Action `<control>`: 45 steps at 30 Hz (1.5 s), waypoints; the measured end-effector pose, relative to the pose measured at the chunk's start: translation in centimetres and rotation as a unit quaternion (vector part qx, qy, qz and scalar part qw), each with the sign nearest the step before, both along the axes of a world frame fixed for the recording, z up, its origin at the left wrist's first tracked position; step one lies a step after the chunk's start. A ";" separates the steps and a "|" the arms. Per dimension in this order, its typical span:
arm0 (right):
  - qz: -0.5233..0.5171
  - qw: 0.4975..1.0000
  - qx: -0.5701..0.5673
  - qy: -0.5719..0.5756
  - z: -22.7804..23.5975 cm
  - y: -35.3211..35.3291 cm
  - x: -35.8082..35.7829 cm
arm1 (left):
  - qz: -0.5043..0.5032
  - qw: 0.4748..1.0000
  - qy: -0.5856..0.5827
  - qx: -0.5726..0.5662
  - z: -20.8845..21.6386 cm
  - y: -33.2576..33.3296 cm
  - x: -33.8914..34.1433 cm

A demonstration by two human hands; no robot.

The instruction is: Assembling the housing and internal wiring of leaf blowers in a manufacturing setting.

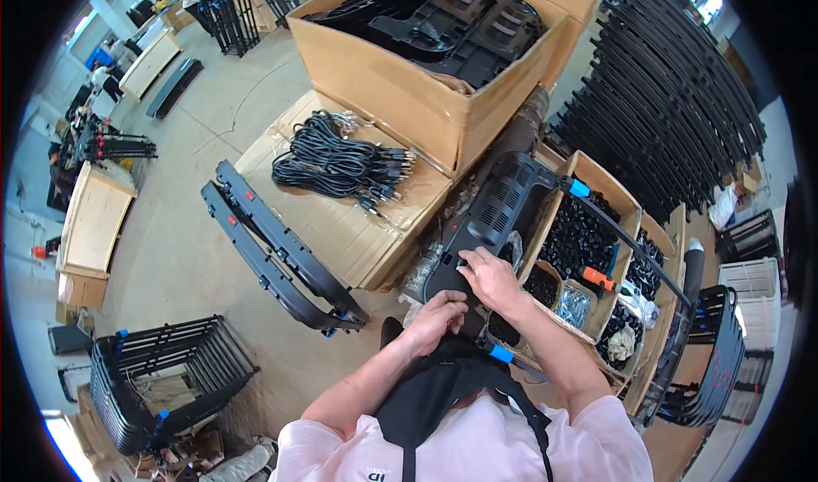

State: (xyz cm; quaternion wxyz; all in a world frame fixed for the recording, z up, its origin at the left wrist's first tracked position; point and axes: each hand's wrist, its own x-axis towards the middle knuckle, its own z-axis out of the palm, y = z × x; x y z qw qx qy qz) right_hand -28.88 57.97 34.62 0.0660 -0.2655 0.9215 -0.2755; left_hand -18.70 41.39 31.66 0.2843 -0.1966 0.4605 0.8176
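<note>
A dark grey plastic housing with vent slots lies lengthwise in front of me. Its near end is under my hands. My right hand rests over this end with thumb and fingers pinched together; a small pale bit shows at the fingertips, too small to name. Close by on the left, my left hand is closed with curled fingers at the housing's near edge. Whatever it may hold is hidden. A dark metal frame with blue-wrapped ends runs beside the housing.
Right of the housing, a divided wooden bin holds small black parts, screws and an orange-handled tool. Left stand curved black frames and a carton with bundled black cables. A large open box holds black plastic covers.
</note>
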 end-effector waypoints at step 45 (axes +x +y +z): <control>0.016 0.999 -0.011 0.030 3.6 4.9 -6.3 | -0.028 0.994 -0.007 0.101 -2.8 4.0 -13.0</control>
